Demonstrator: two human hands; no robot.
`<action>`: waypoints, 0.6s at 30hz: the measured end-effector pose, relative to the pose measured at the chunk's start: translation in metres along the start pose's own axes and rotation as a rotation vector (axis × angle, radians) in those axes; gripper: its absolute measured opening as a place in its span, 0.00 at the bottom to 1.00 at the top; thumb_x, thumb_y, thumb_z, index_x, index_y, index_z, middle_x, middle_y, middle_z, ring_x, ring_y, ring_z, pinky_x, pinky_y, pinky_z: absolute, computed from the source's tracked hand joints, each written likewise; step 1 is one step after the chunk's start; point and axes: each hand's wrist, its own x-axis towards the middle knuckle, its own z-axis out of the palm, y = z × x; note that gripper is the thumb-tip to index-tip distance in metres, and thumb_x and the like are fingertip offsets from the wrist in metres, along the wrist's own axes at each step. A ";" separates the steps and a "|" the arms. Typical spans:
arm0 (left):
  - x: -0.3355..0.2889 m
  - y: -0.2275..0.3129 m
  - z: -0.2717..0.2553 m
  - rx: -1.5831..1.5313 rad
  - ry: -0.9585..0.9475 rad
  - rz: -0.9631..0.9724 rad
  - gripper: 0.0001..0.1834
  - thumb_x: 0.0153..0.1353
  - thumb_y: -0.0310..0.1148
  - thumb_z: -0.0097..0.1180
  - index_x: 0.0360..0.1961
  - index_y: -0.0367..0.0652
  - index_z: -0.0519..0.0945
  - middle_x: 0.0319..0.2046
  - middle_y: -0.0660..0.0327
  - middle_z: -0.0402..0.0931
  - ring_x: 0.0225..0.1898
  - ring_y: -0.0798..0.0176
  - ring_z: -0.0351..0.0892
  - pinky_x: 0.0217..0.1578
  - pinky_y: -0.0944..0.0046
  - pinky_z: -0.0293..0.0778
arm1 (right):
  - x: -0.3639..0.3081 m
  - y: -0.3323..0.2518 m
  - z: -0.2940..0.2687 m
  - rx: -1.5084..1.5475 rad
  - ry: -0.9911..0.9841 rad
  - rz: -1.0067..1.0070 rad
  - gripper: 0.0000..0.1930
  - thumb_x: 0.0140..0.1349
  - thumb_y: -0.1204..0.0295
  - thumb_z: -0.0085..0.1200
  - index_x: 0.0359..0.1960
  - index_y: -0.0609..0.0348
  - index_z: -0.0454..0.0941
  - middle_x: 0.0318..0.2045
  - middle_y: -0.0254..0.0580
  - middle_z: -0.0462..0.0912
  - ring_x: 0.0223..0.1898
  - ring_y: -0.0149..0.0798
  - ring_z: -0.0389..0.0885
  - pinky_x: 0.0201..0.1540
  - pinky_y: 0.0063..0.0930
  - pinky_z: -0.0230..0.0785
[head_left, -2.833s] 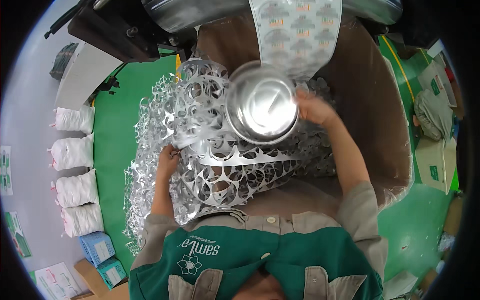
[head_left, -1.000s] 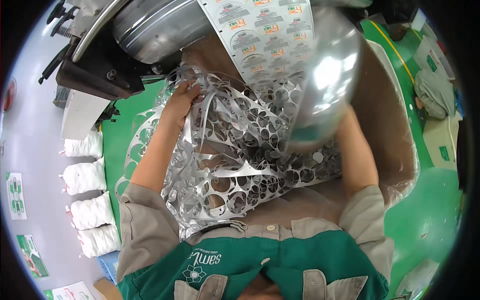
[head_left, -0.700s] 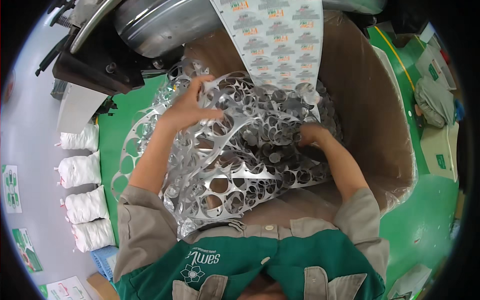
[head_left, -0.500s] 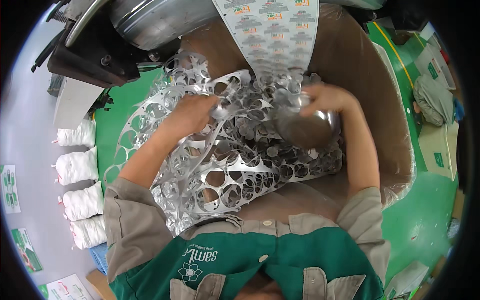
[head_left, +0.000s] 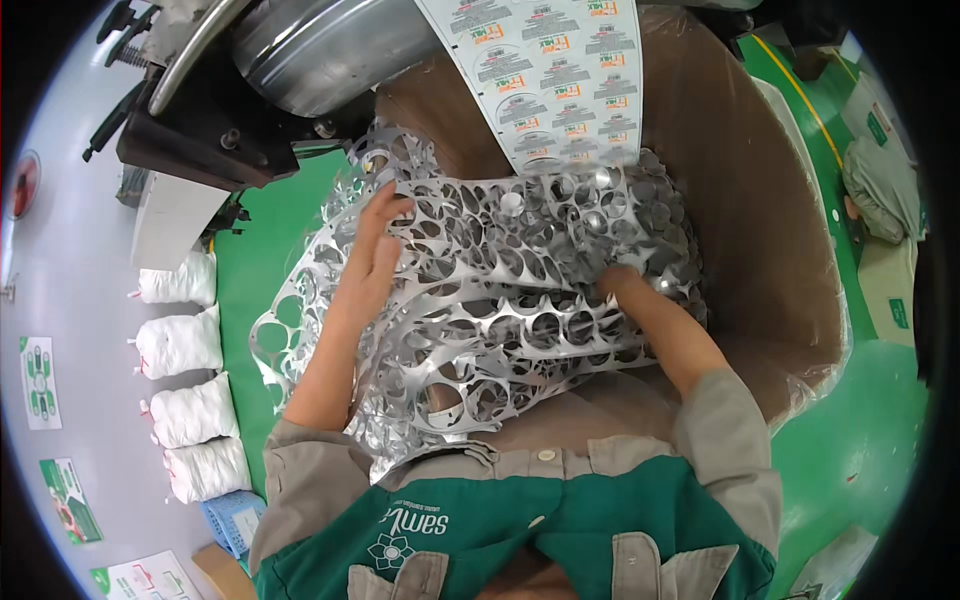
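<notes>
A crumpled heap of silver foil scrap, a sheet punched through with round holes, fills much of the large brown box. My left hand lies at the left side of this scrap, fingers stretched out and touching its edge. Many loose round foil discs are piled at the far right of the heap. My right hand reaches down among the discs and the scrap; its fingers are hidden there. A printed foil strip hangs from above and runs down behind the heap.
The plastic-lined brown box rises on the right. At the upper left are a black machine part and a metal cylinder. White bundles stand along the left floor, with a blue basket near them.
My right hand has moved down into the discs, and the blurred shiny round shape beside it no longer shows. My left hand has opened flat, and the punched scrap lies spread farther across the discs.
</notes>
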 end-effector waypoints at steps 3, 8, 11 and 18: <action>-0.010 0.021 -0.002 0.182 -0.044 0.105 0.44 0.55 0.62 0.43 0.63 0.39 0.52 0.59 0.47 0.60 0.65 0.40 0.46 0.62 0.47 0.38 | -0.033 0.014 -0.002 -0.002 -0.146 -0.085 0.20 0.52 0.62 0.53 0.46 0.58 0.75 0.47 0.49 0.76 0.49 0.48 0.74 0.52 0.37 0.65; -0.036 0.057 0.011 0.593 -0.489 0.079 0.42 0.43 0.45 0.60 0.62 0.49 0.60 0.51 0.54 0.69 0.61 0.45 0.55 0.62 0.40 0.38 | -0.126 0.026 -0.147 0.521 0.307 -0.373 0.22 0.47 0.64 0.61 0.41 0.63 0.73 0.36 0.44 0.79 0.39 0.34 0.76 0.41 0.30 0.67; -0.053 0.047 0.010 0.507 -0.494 0.080 0.37 0.40 0.37 0.60 0.58 0.53 0.67 0.44 0.62 0.74 0.59 0.50 0.59 0.62 0.39 0.36 | -0.177 0.036 -0.190 1.331 0.448 -0.851 0.32 0.49 0.65 0.61 0.55 0.66 0.66 0.47 0.44 0.76 0.48 0.34 0.74 0.51 0.27 0.66; -0.063 0.046 0.018 0.416 -0.332 0.115 0.30 0.38 0.38 0.62 0.48 0.48 0.75 0.46 0.60 0.70 0.56 0.52 0.61 0.61 0.43 0.44 | -0.048 0.086 -0.075 1.653 0.837 -0.310 0.24 0.58 0.58 0.52 0.53 0.55 0.66 0.50 0.43 0.72 0.52 0.42 0.71 0.52 0.41 0.64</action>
